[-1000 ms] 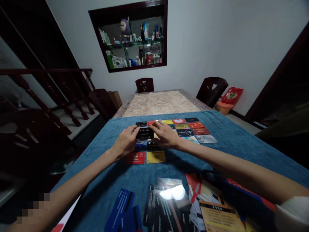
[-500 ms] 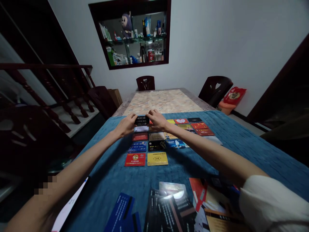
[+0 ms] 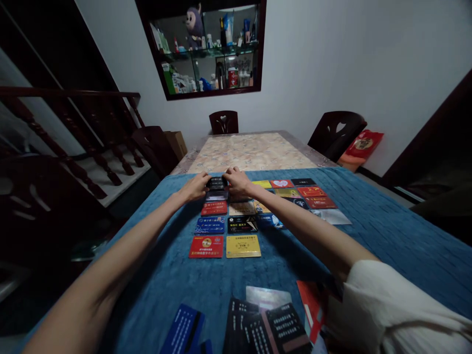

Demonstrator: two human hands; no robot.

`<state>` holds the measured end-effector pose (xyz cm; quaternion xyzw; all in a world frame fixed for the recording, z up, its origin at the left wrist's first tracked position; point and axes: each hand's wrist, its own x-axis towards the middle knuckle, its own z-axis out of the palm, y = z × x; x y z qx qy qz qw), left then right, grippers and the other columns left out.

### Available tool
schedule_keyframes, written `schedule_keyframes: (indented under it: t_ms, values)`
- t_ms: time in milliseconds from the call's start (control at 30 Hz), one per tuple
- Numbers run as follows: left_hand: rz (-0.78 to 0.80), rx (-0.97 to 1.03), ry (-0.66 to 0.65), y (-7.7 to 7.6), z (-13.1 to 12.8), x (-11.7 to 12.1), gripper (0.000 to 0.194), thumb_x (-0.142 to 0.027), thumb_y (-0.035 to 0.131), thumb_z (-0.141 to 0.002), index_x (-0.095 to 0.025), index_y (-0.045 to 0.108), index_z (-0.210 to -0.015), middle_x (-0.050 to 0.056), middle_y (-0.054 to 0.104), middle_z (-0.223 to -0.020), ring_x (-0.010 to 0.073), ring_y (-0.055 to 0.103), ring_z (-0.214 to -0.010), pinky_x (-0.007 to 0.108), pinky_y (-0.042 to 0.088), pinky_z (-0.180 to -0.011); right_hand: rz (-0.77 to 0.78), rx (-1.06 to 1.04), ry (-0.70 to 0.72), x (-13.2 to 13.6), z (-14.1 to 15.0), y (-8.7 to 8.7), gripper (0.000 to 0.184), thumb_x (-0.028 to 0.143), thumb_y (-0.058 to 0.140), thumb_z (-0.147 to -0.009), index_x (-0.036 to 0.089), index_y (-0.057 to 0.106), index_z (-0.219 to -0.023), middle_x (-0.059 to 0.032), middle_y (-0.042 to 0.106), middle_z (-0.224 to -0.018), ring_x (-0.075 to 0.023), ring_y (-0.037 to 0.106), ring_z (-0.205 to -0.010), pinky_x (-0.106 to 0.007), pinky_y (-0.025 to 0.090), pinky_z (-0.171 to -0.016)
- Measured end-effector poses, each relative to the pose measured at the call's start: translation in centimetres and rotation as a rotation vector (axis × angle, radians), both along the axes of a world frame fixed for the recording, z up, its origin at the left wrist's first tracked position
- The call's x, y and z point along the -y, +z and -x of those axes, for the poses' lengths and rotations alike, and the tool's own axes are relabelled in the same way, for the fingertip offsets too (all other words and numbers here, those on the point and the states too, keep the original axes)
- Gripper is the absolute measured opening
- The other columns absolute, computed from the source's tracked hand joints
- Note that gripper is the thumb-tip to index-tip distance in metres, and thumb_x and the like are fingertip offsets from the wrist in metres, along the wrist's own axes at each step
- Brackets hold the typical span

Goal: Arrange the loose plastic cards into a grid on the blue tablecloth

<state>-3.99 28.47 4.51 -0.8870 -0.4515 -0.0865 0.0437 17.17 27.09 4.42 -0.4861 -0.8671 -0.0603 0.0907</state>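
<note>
Both arms stretch forward over a blue cloth [image 3: 158, 290]. My left hand [image 3: 196, 187] and my right hand [image 3: 238, 182] grip a black card [image 3: 217, 183] by its two ends, at the far end of the left column of cards. Just nearer lies a grey card [image 3: 217, 196]. Below it in that column come a red card [image 3: 214, 208], a blue card [image 3: 209, 225] and a red card with a round picture [image 3: 205, 247]. A gold card [image 3: 243, 246] and a black VIP card [image 3: 242, 224] lie in the column beside. My right forearm covers part of the rows.
Loose black cards [image 3: 265, 327], a blue card with a dark stripe [image 3: 182, 328] and a silvery card [image 3: 268, 297] lie at the near edge. More cards, among them a heart card [image 3: 280, 183], fill the right side. Chairs [image 3: 335, 132] surround the table.
The black card is tilted a little flatter between my hands, which stay in nearly the same place. My view has shifted slightly, and the phone at the lower left has gone out of sight.
</note>
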Motion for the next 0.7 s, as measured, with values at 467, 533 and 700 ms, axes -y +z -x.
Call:
schedule_keyframes:
  t_ms: [467,533,700]
  values:
    - [0.087,-0.016,0.051,-1.4,-0.4,-3.6,0.046,-0.011,0.056,-0.071,-0.014,0.067,-0.115,0.010,0.066,-0.113,0.0260,0.062,-0.106,0.034,0.049,-0.097,0.089,0.014,-0.025,-2.5,0.5,-1.3,0.048,0.028,0.060,-0.086,0.029,0.061,-0.134,-0.0150,0.059,-0.129,-0.0372,0.044,-0.121,-0.047,0.044,-0.091]
    - [0.103,-0.025,0.057,-1.7,-0.4,-4.0,0.045,-0.012,0.057,-0.070,-0.015,0.068,-0.113,0.009,0.067,-0.111,0.0254,0.062,-0.104,0.034,0.049,-0.097,0.105,0.019,-0.026,-2.7,0.5,-1.5,0.048,0.027,0.058,-0.086,0.030,0.061,-0.134,-0.0147,0.060,-0.129,-0.0376,0.045,-0.122,-0.047,0.044,-0.091]
    - [0.144,-0.042,0.077,-2.2,-0.5,-5.0,0.045,-0.012,0.056,-0.069,-0.016,0.071,-0.111,0.007,0.070,-0.106,0.0247,0.064,-0.100,0.032,0.050,-0.094,0.137,0.029,-0.036,-3.0,0.7,-1.6,0.048,0.025,0.055,-0.086,0.029,0.062,-0.133,-0.0143,0.060,-0.132,-0.0384,0.045,-0.124,-0.048,0.042,-0.092]
